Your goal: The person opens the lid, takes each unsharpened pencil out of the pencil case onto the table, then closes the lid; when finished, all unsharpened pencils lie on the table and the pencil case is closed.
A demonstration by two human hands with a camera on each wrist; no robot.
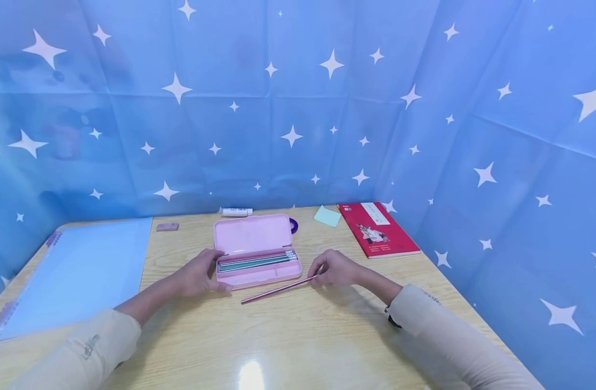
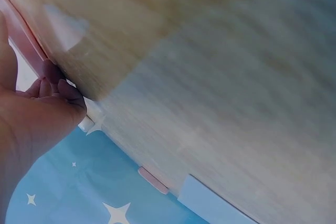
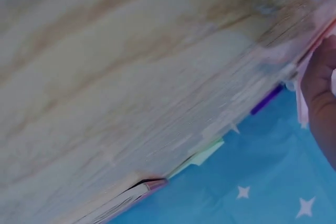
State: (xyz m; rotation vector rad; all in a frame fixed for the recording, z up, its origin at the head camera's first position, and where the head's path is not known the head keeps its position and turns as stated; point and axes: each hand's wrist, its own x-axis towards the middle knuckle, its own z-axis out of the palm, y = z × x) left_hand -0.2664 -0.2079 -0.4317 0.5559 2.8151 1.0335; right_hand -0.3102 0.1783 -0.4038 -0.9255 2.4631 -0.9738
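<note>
A pink pencil case (image 1: 253, 234) lies on the table with its lid raised at the back. Several green and dark pencils (image 1: 254, 263) fill its rear compartment, while a divider splits the front part. My left hand (image 1: 200, 273) holds the case by its left end, thumb along the front edge; the left wrist view shows those fingers (image 2: 50, 77) against the pink side. In front of the case, my right hand (image 1: 338, 268) pinches the right end of a shiny pink pencil (image 1: 275, 291), which slants down to the left. The right wrist view hides the pencil.
Behind the case are a white tube (image 1: 236, 212) and a purple roll (image 1: 294, 225). A pink eraser (image 1: 167, 227) and a large blue sheet (image 1: 83, 271) lie left. Green sticky notes (image 1: 327, 216) and a red booklet (image 1: 390, 238) lie right. A starry curtain (image 1: 298, 108) hangs behind.
</note>
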